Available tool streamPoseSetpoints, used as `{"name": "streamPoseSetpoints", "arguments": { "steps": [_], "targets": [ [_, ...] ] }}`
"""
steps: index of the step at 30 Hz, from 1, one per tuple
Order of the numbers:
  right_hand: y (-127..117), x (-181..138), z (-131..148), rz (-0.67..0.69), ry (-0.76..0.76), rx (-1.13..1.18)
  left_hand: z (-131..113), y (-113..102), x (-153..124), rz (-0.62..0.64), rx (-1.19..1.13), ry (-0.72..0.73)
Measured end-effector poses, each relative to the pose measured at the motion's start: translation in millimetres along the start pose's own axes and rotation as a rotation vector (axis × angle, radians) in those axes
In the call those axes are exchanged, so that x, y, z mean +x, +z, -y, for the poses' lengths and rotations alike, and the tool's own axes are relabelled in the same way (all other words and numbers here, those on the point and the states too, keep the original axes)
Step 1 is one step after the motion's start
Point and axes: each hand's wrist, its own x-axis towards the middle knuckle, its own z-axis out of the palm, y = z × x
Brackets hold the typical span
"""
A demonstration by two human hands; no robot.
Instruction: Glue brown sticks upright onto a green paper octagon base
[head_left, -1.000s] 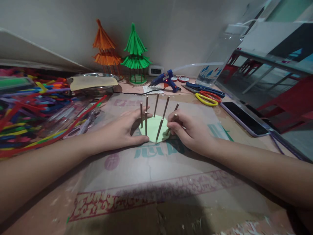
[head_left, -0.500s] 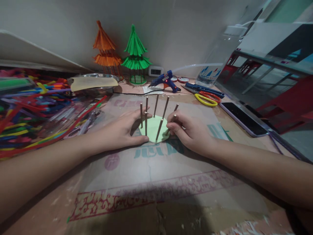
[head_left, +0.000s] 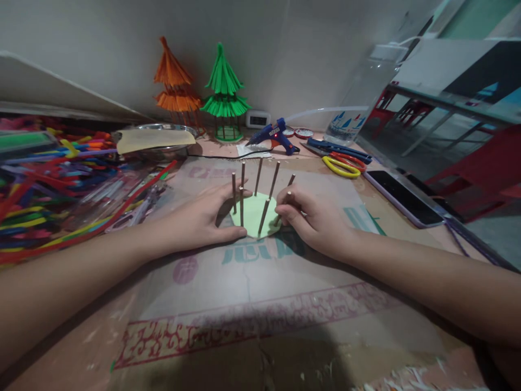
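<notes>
A pale green paper disc lies on the cardboard mat, with several thin brown sticks standing upright around its rim. My left hand rests flat at the disc's left edge, thumb and fingers spread around it and touching the rim. My right hand sits at the disc's right edge, its fingers pinched on one brown stick there.
A heap of coloured straws fills the left. At the back stand an orange paper pagoda, a green one, a metal bowl and a blue glue gun. Scissors and a phone lie right.
</notes>
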Motion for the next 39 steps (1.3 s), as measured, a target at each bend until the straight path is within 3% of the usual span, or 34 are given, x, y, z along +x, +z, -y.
{"name": "streamPoseSetpoints", "arguments": {
  "steps": [8, 12, 22, 39],
  "targets": [
    [2, -2, -5, -0.03, -0.003, 0.067, 0, 1, -1, -0.015, 0.011, -0.015],
    [-1, -7, -7, -0.093, -0.095, 0.153, 2, 1, -3, -0.016, 0.044, 0.007],
    [-6, -12, -6, -0.159, -0.227, -0.017, -3, -1, -2, -0.018, 0.047, 0.026],
    [-5, -12, -7, -0.11, -0.18, -0.022, -1, 0, -3, -0.025, 0.031, 0.02]
  ]
}}
